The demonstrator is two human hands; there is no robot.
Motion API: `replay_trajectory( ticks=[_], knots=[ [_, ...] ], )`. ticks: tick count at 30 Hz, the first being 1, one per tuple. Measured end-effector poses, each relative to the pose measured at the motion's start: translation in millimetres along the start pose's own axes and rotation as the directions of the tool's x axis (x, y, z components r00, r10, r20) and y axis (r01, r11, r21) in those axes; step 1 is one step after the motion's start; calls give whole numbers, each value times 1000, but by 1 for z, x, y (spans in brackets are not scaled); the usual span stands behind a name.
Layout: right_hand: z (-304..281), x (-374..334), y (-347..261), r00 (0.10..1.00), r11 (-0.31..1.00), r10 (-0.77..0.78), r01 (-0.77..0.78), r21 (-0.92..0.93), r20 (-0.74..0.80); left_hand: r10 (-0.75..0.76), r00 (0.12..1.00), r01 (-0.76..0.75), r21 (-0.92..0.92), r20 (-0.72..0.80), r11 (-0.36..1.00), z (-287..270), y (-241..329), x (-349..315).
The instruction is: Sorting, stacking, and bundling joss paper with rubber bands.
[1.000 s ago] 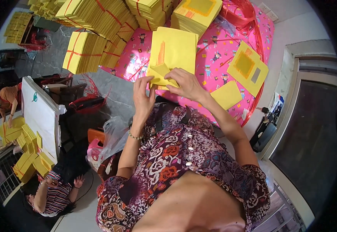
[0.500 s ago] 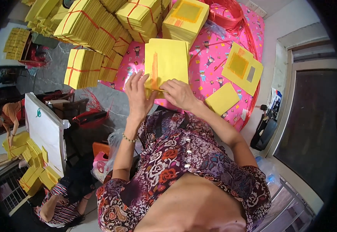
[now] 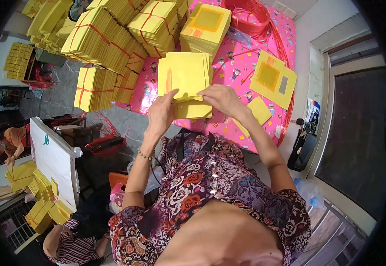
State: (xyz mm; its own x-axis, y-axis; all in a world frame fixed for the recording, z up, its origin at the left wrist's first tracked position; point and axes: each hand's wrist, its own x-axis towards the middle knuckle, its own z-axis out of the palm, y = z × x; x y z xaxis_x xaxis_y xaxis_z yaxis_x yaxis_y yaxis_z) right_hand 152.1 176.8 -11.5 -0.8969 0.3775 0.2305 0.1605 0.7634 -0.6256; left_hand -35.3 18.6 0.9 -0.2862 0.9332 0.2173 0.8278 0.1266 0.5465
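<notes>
Paper sheets (image 3: 185, 74), centre frame, pinched narrowly by left fingers (image 3: 171, 94) and right fingers (image 3: 206, 93), could skew if either slips.

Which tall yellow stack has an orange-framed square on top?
The stack left of the red coil, beyond the right hand: its top shows the framed square and no red tie, unlike the red-tied stacks farther left.

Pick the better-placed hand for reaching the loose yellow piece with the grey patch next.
Right, probably. The right hand lies nearer the loose yellow piece, which is on that side. The left hand is farther away, at the left of the front yellow sheets.
</notes>
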Motion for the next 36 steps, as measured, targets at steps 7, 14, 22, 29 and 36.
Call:
replay_trajectory(
  ticks=[7,14,22,29,36],
  knots=[
    [9,7,-7,984,978,-98,124,170,-150,78,990,-88,90,119,992,2,-2,1],
    [14,10,-16,991,960,122,-103,261,-61,-15,1000,17,-90,25,996,4,15,7],
    [5,27,7,891,778,337,-83,622,-303,116,911,-160,-80,-395,984,-28,12,22],
    [1,48,31,827,606,442,10,795,-348,-143,941,-117,-691,-307,713,-9,-22,13],
    [15,46,40,865,568,326,144,810,-382,-313,940,51,-853,-134,520,26,-57,-2]
  ],
)
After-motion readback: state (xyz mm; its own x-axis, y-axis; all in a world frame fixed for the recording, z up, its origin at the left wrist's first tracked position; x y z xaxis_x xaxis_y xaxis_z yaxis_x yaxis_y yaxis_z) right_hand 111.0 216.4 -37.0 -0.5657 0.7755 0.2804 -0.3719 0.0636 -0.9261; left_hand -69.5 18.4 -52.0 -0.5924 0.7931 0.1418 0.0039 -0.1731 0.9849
